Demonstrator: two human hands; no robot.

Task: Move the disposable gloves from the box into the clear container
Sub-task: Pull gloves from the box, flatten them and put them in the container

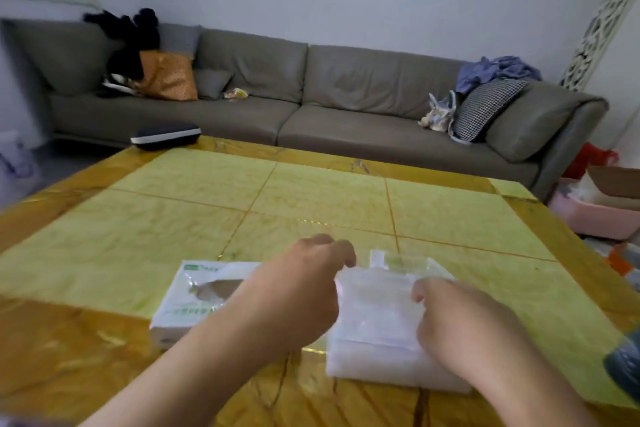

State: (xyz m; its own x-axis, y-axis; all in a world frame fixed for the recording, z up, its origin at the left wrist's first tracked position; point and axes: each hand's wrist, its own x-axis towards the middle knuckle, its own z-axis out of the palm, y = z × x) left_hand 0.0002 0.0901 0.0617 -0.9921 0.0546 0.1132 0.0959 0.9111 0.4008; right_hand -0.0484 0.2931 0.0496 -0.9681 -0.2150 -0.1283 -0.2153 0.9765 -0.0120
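Yellow-green marble panels framed in amber stone make up the glossy table (311, 191) we look down on. On its near part, left of centre, lies a flat white cardboard glove box (194, 295) with green print and an oval opening in its top; we cannot tell what shows inside the opening. Just right of it, close beside the box, sits a clear, frosted plastic container (377, 319), rectangular and low, with a small tab at its far edge. A pale, filmy stack of disposable gloves (374, 302) appears to lie in or on the container, though blur keeps us from saying which.

Our left hand (298, 291) reaches across the right end of the box, fingers curled and pinching the filmy material at the container's far left corner. Our right hand (453, 319) rests on the container's right side, fingers bent down and gripping the same material.

At the far left corner of the table sits a dark oval zip case with a white band (165, 136). Beyond the table stretches a long grey-brown sofa (311, 104) carrying an orange cushion (168, 75), a black-and-white checked pillow (485, 107) and a heap of blue clothing (495, 71). A pink plastic basin (588, 215) stands on the floor at far right.
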